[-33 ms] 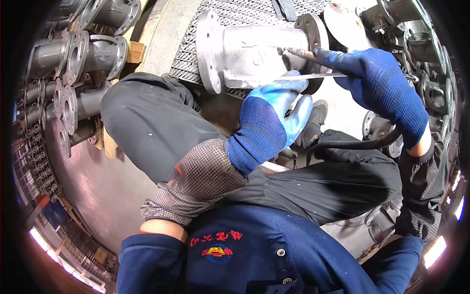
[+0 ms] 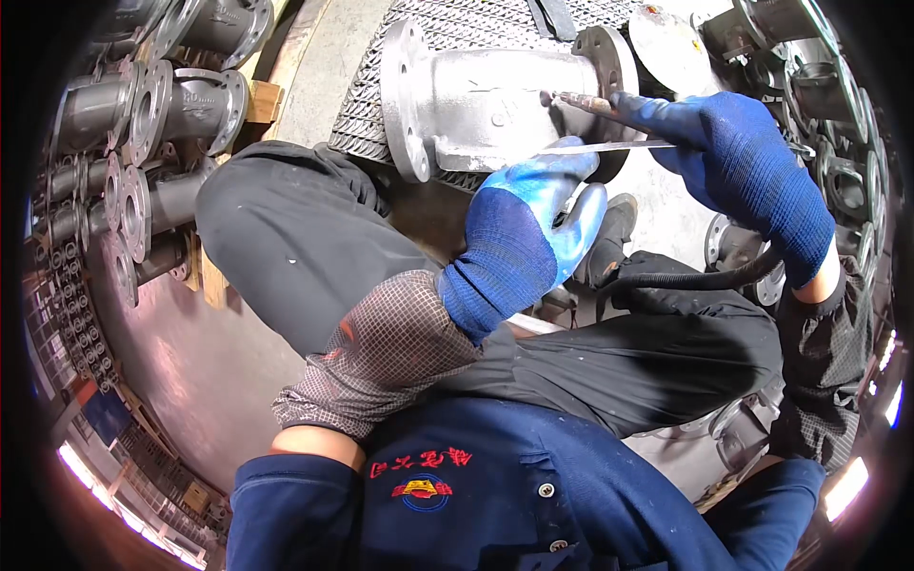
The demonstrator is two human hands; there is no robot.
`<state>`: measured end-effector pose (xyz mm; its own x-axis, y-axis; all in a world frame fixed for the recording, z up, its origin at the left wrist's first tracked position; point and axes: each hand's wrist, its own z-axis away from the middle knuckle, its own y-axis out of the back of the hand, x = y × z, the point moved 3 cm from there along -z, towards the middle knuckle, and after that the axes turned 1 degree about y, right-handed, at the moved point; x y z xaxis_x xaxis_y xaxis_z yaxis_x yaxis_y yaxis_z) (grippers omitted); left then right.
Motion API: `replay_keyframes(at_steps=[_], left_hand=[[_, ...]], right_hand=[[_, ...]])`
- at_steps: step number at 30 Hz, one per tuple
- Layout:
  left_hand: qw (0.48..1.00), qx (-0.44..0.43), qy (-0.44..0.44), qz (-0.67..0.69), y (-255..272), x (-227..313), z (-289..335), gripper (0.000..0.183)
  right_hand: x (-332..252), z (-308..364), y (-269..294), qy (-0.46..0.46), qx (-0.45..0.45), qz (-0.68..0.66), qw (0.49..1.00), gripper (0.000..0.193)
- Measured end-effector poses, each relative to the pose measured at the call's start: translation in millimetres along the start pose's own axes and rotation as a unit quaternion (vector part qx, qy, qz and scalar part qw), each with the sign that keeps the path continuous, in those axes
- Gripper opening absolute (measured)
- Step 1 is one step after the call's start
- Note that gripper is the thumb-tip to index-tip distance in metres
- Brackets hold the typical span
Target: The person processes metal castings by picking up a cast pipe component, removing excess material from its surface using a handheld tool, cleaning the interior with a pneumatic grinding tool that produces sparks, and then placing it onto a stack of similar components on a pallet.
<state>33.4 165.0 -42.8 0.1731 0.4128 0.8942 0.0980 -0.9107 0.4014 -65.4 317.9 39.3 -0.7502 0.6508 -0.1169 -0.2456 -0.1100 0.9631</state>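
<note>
A grey cast-metal valve body with a round flange at each end lies on its side before me. In a blue glove, my right hand is closed around a slim air grinder, its small rounded tip at the casting's right part. A thin, light metal strip runs from under that hand to the fingers of my left hand, also gloved in blue. Those fingers press on the strip at the casting's near edge, the thumb apart from them. How the right hand holds the strip is hidden.
Under the casting is a metal mesh surface. A black hose trails from my right hand across my leg. Flanged castings are stacked at left on timber, and more castings stand at right. A pale round disc lies beyond.
</note>
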Motion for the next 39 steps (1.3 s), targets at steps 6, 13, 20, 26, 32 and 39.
replay_keyframes(at_steps=[6, 13, 20, 26, 32, 39], left_hand=[[0.999, -0.023, 0.045, 0.021, 0.3, -0.8, 0.4, 0.025], [0.999, -0.031, 0.025, 0.011, -0.3, 0.4, -0.5, 0.021], [1.000, -0.015, 0.006, -0.020, 1.0, -1.2, 2.3, 0.024], [1.000, -0.020, -0.008, -0.012, -1.5, -1.1, 0.7, 0.025], [0.999, -0.017, -0.025, -0.029, -1.4, -2.3, 2.4, 0.026], [1.000, -0.017, -0.012, -0.019, -1.5, -2.2, 2.5, 0.027]], right_hand=[[7.5, 2.2, 0.6, 0.002, -0.010, 0.012, 1.000, 0.033], [11.9, 3.7, -2.3, 0.004, 0.002, -0.018, 1.000, 0.033], [2.8, 5.2, 1.6, 0.006, 0.015, -0.039, 0.999, 0.031], [10.6, 2.7, -3.0, -0.003, 0.005, -0.033, 0.999, 0.031], [4.2, -6.1, 2.0, 0.013, -0.005, -0.029, 0.999, 0.029], [-0.9, -5.9, 9.4, 0.011, 0.000, -0.012, 1.000, 0.027]])
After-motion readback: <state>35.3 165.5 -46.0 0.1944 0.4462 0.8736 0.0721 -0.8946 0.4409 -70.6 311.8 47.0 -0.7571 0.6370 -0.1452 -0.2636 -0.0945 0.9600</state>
